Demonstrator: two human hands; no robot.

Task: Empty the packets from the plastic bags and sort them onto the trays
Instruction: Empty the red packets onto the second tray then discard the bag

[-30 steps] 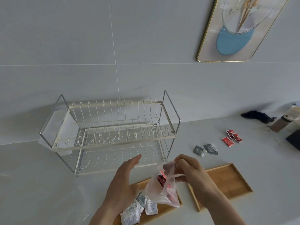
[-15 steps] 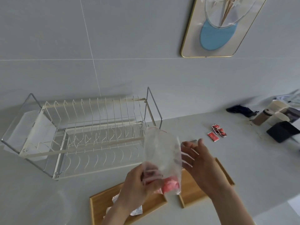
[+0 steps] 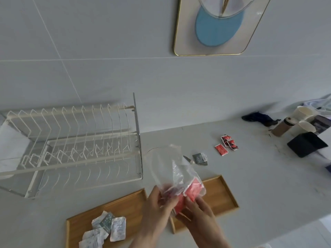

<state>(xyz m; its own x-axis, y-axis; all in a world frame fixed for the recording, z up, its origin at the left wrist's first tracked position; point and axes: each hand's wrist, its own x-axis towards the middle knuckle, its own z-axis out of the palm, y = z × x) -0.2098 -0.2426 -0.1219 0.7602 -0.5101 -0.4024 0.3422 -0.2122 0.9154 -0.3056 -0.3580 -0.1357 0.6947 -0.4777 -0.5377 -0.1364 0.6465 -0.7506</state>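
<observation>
A clear plastic bag (image 3: 166, 167) with red packets (image 3: 192, 189) at its lower end stands upended over the gap between two wooden trays. My left hand (image 3: 157, 210) grips the bag's lower left part. My right hand (image 3: 198, 215) holds its lower right corner by the red packets. The left tray (image 3: 125, 206) carries several grey-white packets (image 3: 105, 228). Only bare wood shows on the right tray (image 3: 222, 192). More red packets (image 3: 226, 144) and grey packets (image 3: 199, 158) lie loose on the counter behind.
A white wire dish rack (image 3: 71, 145) stands at the left against the wall. Cups, a bottle (image 3: 283, 127), a dark box (image 3: 307, 144) and a dark cloth (image 3: 256, 118) crowd the far right. The counter's front edge runs close behind the right tray.
The view swung left-to-right across the counter. The bag went from hanging in my right hand to upended with both hands on its lower end; my right hand closed on it.
</observation>
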